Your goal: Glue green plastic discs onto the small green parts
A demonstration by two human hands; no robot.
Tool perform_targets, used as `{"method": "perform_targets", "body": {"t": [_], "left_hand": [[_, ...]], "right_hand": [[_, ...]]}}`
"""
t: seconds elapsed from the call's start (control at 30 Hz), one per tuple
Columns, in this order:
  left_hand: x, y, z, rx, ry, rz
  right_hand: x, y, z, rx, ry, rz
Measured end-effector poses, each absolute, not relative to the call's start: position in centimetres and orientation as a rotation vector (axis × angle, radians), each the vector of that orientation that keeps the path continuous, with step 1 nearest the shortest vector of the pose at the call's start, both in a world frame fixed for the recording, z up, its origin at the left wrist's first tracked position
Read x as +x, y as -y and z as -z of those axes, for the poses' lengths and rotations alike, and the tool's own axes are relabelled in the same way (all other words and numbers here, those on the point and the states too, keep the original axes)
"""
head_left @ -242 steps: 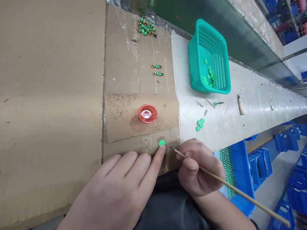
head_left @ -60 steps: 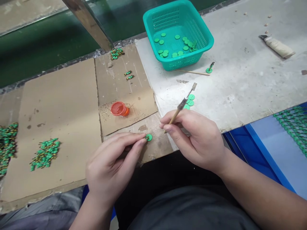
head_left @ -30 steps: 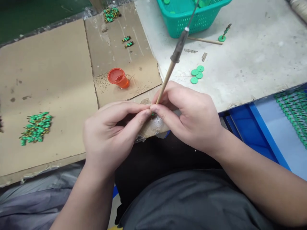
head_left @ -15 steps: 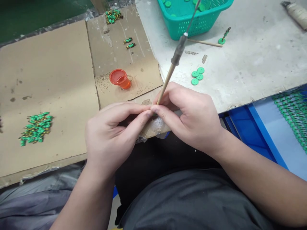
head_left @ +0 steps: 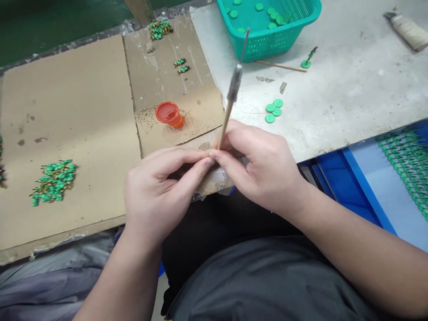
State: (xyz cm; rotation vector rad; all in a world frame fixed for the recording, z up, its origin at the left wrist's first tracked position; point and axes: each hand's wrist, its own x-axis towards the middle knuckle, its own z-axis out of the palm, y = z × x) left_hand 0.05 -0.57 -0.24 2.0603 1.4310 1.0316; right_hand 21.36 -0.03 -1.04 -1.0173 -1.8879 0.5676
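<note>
From my seat at the feed, I have both hands together at the near edge of the table (head_left: 334,98), their fingertips touching. The right hand (head_left: 262,165) grips a wooden-handled tool (head_left: 235,82), its thin tip pointing up and away from me. The thumb and forefinger of the left hand (head_left: 160,187) are pinched together; I cannot tell what lies between them, as the fingers hide it.

Just beyond the hands, a red cup (head_left: 169,113) of liquid stands on cardboard (head_left: 83,111). Two small green, black and gold figures (head_left: 183,69) lie beyond it, with a little heap of figures (head_left: 159,30) further back. A larger pile of figures (head_left: 55,180) is left of the hands.

Over to the right I see four green two-hole discs (head_left: 270,118) clustered on the table, then a teal basket (head_left: 267,47) holding more green discs (head_left: 274,16). A thin stick (head_left: 282,66) lies beside the basket, near an upright figure on a green base (head_left: 306,64).
</note>
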Motion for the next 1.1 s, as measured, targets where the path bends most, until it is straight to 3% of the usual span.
{"method": "perform_targets", "body": {"t": [0.33,0.63,1.1], "left_hand": [[0.3,0.5,-0.2,2.031,-1.436,-1.012],[0.2,0.6,-0.1,2.035,-1.425,-1.017],[0.3,0.7,-0.3,2.043,-1.456,-1.018]], "right_hand": [[21.9,-0.1,1.4,-1.099,1.628,-0.708],[22.1,-0.5,1.2,-1.022,1.823,-0.584],[22.2,-1.4,1.0,-1.040,1.877,-0.718]]}}
